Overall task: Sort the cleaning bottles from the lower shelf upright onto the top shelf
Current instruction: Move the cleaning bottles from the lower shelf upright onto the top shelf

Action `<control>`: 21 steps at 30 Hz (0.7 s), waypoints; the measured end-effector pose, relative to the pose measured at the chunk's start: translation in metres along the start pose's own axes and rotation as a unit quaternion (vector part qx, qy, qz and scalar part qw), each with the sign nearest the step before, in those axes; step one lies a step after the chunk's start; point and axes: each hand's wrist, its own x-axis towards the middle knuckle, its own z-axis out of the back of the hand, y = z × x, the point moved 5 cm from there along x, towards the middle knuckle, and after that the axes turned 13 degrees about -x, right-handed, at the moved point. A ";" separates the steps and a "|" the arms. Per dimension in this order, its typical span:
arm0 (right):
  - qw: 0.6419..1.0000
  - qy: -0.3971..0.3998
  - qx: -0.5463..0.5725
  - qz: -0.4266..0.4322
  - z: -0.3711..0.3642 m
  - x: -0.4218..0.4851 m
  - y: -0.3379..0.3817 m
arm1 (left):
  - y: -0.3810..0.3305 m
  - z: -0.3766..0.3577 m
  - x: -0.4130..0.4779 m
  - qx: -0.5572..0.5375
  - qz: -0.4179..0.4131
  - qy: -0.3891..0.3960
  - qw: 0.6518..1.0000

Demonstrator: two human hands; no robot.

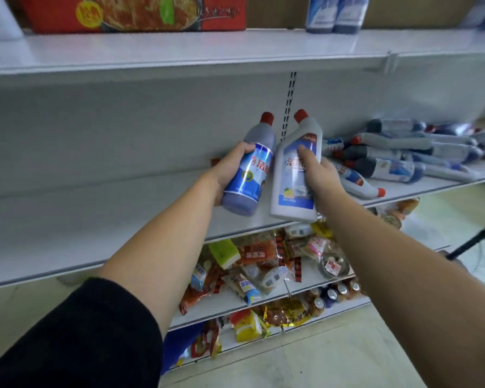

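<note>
Top shelf (179, 49) runs broad and white well above both hands, carrying a red food box (135, 12) up to the left hand's far side and two upright blue-and-white bottles (333, 14) high above the right hand. Lower shelf (95, 217) stretches beneath the hands, bare under the left forearm. Out past the right hand, a heap of lying bottles (398, 155) sprawls on that shelf, red caps pointing every way, the nearest one just behind the right hand's knuckles. Below both arms, snack packets (258, 264) crowd the shelves underneath. Now the held pair: the right hand (319, 175) is wrapped around a white bottle (294, 175) with a red cap, thumb across its label, neck tilted up and leftward. The left hand (233, 166) grips a grey-blue bottle (249, 169) round its side, red cap up, leaning slightly right. The two bottles sit side by side between the hands, nearly touching at the shoulders, lifted clear above the lower shelf.
</note>
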 end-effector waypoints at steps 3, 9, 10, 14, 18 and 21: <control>1.000 -0.006 -0.005 0.002 0.021 -0.014 0.002 | 0.007 -0.026 -0.007 0.018 -0.018 0.023 0.999; 0.999 -0.017 -0.016 0.024 0.065 -0.031 0.007 | 0.010 -0.073 -0.022 0.007 -0.042 0.043 0.998; 0.999 -0.019 -0.011 0.031 0.072 -0.035 0.009 | 0.010 -0.079 -0.025 0.004 -0.046 0.042 0.998; 0.999 -0.014 0.000 0.044 0.102 -0.047 0.009 | 0.015 -0.106 -0.038 -0.008 -0.072 0.009 0.997; 0.998 0.012 0.015 0.062 0.135 -0.064 0.011 | 0.030 -0.146 -0.056 0.016 -0.075 -0.004 0.997; 0.995 0.029 0.031 0.089 0.146 -0.072 0.015 | 0.033 -0.158 -0.062 0.043 -0.105 -0.021 0.993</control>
